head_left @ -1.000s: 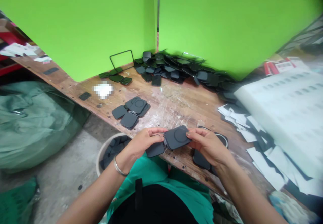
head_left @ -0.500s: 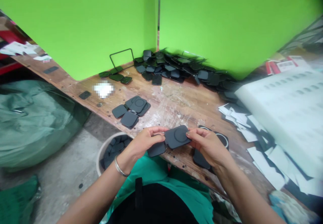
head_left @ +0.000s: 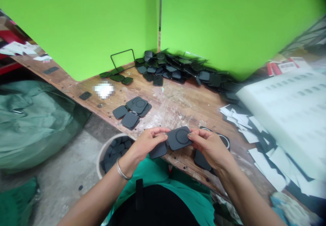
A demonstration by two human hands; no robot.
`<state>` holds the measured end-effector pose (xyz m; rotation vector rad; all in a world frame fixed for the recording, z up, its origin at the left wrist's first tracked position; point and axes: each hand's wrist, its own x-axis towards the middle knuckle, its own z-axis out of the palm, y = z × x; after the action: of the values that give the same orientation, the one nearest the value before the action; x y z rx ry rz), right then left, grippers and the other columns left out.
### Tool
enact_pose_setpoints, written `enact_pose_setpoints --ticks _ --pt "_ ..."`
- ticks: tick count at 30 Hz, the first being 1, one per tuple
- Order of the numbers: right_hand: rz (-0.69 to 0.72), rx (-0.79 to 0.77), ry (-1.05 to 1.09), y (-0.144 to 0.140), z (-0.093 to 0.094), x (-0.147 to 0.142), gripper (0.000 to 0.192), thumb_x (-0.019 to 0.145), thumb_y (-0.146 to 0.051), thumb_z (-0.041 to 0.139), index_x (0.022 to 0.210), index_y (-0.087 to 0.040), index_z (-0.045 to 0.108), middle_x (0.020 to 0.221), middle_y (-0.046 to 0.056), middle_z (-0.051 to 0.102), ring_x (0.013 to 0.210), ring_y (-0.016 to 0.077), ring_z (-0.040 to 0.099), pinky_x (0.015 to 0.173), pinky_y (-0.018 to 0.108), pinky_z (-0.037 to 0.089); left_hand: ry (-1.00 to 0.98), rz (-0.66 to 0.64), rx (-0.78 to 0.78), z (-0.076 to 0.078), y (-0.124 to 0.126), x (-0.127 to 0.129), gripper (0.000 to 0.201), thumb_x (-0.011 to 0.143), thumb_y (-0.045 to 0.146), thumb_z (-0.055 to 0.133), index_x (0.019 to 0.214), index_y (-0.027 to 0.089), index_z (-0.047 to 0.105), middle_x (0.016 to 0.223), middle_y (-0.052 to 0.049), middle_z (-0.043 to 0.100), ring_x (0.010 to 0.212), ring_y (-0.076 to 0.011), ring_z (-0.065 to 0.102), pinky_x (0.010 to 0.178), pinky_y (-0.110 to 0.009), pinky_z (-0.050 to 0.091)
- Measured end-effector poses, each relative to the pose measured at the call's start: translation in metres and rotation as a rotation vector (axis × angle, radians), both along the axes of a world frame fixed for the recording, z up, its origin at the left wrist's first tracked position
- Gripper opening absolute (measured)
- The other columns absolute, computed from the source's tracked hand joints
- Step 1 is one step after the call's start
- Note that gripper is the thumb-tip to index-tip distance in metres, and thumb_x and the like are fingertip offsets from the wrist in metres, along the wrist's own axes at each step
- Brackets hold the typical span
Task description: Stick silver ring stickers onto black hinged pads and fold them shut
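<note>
Both hands grip one unfolded dark-grey folding charging pad (head_left: 180, 138), with a thin ring on its upper panel, over the front edge of the table. My left hand (head_left: 150, 140) pinches it near the hinge, thumb on top. With thumb and fingertips, my right hand (head_left: 207, 143) closes on the panel's right edge. Another black pad with a white ring (head_left: 224, 141) lies partly hidden under my right hand. Left of centre, several unfolded grey pads (head_left: 136, 110) overlap on the table.
The wooden table (head_left: 175, 100) meets green boards (head_left: 102, 22) at the back. A heap of black pads (head_left: 178, 66) lies against them. White slips (head_left: 270, 164) and a white foam tray (head_left: 285, 114) are at right. A bucket of dark pieces (head_left: 100, 151) stands below the left edge.
Hardly anything differs: both hands keep the same hold on the charging pad, which stays in nearly the same place. The view has shifted very slightly.
</note>
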<state>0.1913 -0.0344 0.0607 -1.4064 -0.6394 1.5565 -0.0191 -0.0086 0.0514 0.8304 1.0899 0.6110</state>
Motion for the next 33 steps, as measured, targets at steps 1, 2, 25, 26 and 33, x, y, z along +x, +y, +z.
enact_pose_setpoints --ticks 1,2,25,26,33 --pt "-0.002 0.002 -0.005 0.000 0.000 0.000 0.039 0.042 -0.042 0.094 0.053 -0.016 0.066 0.092 0.005 0.068 0.076 0.0144 0.060 0.068 0.025 0.050 0.007 0.006 0.005 0.000 0.000 0.000 0.044 0.066 0.036 0.079 0.105 0.015 0.072 0.079 -0.003 0.073 0.063 -0.0121 0.063 0.059 -0.020 0.048" --pt "-0.003 0.003 -0.010 0.000 0.001 -0.001 0.039 0.042 -0.042 0.094 0.053 -0.016 0.066 0.092 0.006 0.068 0.077 0.0149 0.060 0.068 0.025 0.050 0.014 0.011 0.008 0.000 -0.001 0.001 0.043 0.066 0.036 0.079 0.104 0.015 0.072 0.077 -0.002 0.072 0.062 -0.0123 0.063 0.058 -0.020 0.048" --pt "0.018 0.259 -0.472 -0.004 -0.005 -0.004 0.028 0.064 -0.043 0.078 0.056 -0.019 0.066 0.099 0.010 0.068 0.094 0.0240 0.063 0.088 0.036 0.045 0.153 0.084 0.159 0.006 -0.007 0.006 0.040 0.064 0.030 0.073 0.101 0.014 0.076 0.069 -0.001 0.071 0.056 -0.0121 0.058 0.056 -0.021 0.045" --pt "0.019 0.260 -0.486 -0.004 -0.004 -0.004 0.027 0.065 -0.042 0.077 0.056 -0.019 0.065 0.098 0.010 0.068 0.094 0.0241 0.063 0.088 0.036 0.045 0.158 0.088 0.168 0.006 -0.007 0.006 0.039 0.064 0.029 0.073 0.100 0.014 0.077 0.069 -0.001 0.072 0.057 -0.0123 0.059 0.057 -0.021 0.045" --pt "-0.015 0.339 -0.566 -0.005 -0.005 -0.011 0.023 0.068 -0.038 0.071 0.056 -0.021 0.061 0.093 0.009 0.066 0.090 0.0231 0.062 0.078 0.033 0.048 0.183 0.090 0.234 0.002 -0.010 0.005 0.039 0.067 0.029 0.072 0.102 0.014 0.077 0.074 -0.003 0.074 0.060 -0.0143 0.062 0.058 -0.022 0.047"
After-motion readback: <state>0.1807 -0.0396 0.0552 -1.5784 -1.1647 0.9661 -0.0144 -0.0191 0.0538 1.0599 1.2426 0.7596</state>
